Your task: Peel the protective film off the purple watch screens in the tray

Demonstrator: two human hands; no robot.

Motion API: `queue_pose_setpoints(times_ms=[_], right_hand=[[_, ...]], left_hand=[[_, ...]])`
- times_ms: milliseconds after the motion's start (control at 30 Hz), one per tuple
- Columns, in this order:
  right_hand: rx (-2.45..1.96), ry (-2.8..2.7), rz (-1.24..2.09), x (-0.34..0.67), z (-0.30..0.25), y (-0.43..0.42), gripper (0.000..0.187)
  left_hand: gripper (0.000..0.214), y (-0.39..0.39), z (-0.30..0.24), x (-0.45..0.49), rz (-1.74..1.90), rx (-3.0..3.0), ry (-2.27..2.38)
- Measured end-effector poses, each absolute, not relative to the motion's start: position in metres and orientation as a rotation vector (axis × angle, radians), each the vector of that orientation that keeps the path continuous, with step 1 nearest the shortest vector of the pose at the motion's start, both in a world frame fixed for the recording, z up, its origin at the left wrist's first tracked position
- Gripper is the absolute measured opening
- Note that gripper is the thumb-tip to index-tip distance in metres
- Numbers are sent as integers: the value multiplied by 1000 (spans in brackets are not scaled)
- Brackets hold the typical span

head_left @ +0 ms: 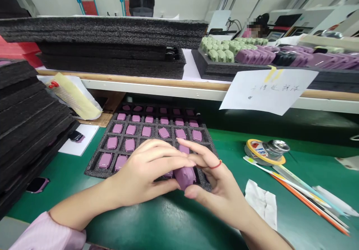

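Between both hands, above the near edge of the tray, is a purple watch case (185,177), tilted with a flat side showing. The fingers and thumb of my left hand (148,165) close on it from the left. From the right, my right hand (215,175) grips the same case, its thumb low and fingers at the top; a thin red ring circles one finger. Below lies a black foam tray (92,162) divided into compartments. Many of these hold similar purple cases (112,143); my hands hide the tray's near right part.
Stacked black foam trays (33,119) rise at left, near a dark-screened watch (37,185). Right of my hands are a crumpled white tissue (260,201), toothbrushes and thin sticks (297,190), and a metal-topped container (266,151). A shelf edge (157,86) crosses behind, carrying foam and green and purple cases.
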State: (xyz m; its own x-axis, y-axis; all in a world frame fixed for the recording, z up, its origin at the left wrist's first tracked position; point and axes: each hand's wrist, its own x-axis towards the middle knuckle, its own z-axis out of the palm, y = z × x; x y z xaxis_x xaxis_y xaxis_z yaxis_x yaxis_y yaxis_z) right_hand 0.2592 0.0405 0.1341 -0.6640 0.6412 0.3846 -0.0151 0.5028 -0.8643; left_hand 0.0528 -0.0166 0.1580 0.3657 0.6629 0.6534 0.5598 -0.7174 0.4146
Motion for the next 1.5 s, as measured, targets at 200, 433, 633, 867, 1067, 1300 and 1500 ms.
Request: queue_pose_setpoints(times_ms=[200,433,633,867,1067,1300,1500], right_hand=[[-551,-1985,868,254,135,34,70],[-570,-2000,732,254,131,36,74],[-518,-2035,656,251,134,37,74],[-508,-2091,545,248,126,41,71],[-409,-2124,471,248,132,41,68],[-488,-1963,730,255,135,44,40],[-569,-1876,1256,253,134,47,55]], left_hand=[[53,-15,149,55,1177,2290,1239],[95,-20,156,59,1018,1581,1165],[53,-12,157,58,951,1208,978],[44,-6,154,57,979,1274,1031],[37,-10,154,59,1137,1506,1177],[39,-12,151,58,1267,2099,1377],[41,-12,152,60,1358,2312,1253]])
